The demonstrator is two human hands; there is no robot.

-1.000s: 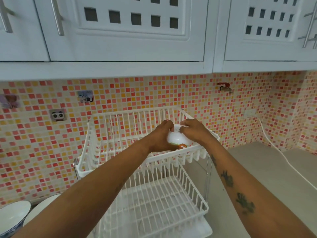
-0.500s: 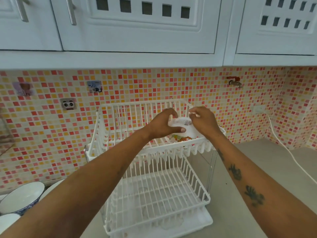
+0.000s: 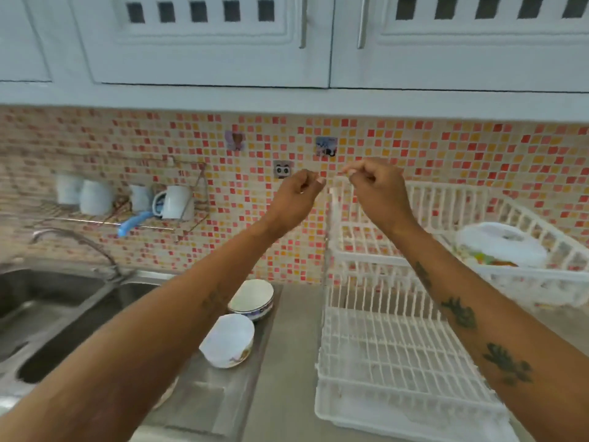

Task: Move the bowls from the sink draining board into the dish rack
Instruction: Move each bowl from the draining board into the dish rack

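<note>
A white bowl (image 3: 500,245) lies upside down in the upper tier of the white two-tier dish rack (image 3: 392,352) on the right. Two bowls stand on the steel draining board (image 3: 207,400): a blue-rimmed one (image 3: 251,296) at the back and a white one (image 3: 228,339) tilted in front of it. Part of another dish shows under my left forearm. My left hand (image 3: 299,193) and my right hand (image 3: 373,186) hang in the air, fingers curled and holding nothing, left of the rack's upper tier and above the draining board.
A steel double sink (image 3: 54,317) with a tap (image 3: 76,244) lies at the left. A wire wall shelf (image 3: 127,202) holds several white mugs. White cupboards (image 3: 223,36) hang overhead. Grey counter extends right of the rack.
Both hands let go of the bowl, which now rests upside down in the rack's upper tier. The hands and the view have swung left toward the sink.
</note>
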